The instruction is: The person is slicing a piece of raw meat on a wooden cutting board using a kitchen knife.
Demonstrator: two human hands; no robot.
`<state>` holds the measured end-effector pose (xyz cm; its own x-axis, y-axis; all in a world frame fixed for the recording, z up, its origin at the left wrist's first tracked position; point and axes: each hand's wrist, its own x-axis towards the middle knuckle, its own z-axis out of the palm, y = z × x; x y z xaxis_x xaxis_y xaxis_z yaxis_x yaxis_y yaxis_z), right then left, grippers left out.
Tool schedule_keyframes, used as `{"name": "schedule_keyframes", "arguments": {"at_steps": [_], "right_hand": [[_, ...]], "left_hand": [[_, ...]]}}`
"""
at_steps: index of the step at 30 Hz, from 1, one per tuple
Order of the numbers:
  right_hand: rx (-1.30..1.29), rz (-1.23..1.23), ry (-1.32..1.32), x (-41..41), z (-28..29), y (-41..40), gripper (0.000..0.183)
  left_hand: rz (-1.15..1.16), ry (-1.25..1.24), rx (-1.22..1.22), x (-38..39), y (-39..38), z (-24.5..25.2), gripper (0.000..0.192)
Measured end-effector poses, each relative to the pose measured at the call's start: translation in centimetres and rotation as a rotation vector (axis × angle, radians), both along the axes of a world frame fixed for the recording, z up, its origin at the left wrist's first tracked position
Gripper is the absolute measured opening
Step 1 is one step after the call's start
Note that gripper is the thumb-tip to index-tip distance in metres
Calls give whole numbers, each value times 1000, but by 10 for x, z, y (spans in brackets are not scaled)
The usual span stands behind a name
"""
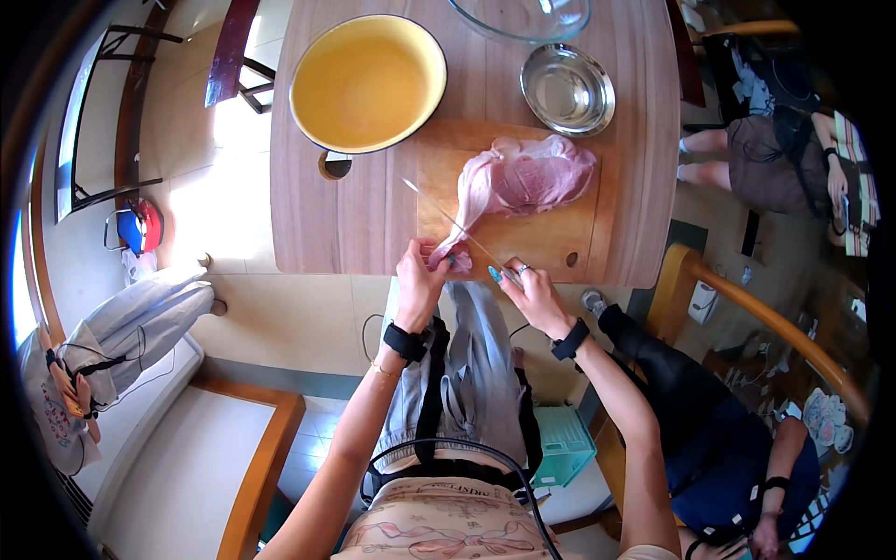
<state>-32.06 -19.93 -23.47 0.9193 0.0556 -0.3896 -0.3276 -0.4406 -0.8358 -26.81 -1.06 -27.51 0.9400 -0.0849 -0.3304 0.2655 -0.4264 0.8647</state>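
A large piece of raw meat (542, 178) lies on a wooden cutting board (528, 245), its thick pink part towards the far right. A pale strip of it stretches down to the near edge, where my left hand (420, 287) pinches its end. My right hand (537, 297) grips the handle of a thin-bladed knife (432, 203). The blade points away to the left and crosses over the pale strip; whether it touches the meat I cannot tell. Most of the handle is hidden in my fingers.
A yellow enamel basin (367, 84) stands beyond the board at left. A steel bowl (567, 89) and a clear glass bowl (528, 28) are at far right on the wooden table (336, 231). People are at left (77, 392), right (777, 161) and near right (728, 434).
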Motion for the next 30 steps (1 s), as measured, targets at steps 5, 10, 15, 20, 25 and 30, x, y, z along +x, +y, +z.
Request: {"name": "schedule_keyframes", "arguments": {"at_steps": [5,10,15,20,25,30], "right_hand": [[-176,215,-108,7,-19,-5,25],[-178,304,-187,21,-32,-14,29],[-135,391,-163,41,-36,-13,31],[-141,459,-111,29,-31,-35,31],[-200,492,-186,38,-34,-19,32],[-269,535,-186,46,-21,-14,25]], "left_hand": [[-9,53,43,1,-1,-7,17],[39,-12,63,-6,-7,-4,16],[170,-41,113,-11,-16,-7,15],[228,-71,140,-10,-15,0,14],[222,-37,185,-4,-20,8,15],[286,-95,201,-12,-15,-8,17]]}}
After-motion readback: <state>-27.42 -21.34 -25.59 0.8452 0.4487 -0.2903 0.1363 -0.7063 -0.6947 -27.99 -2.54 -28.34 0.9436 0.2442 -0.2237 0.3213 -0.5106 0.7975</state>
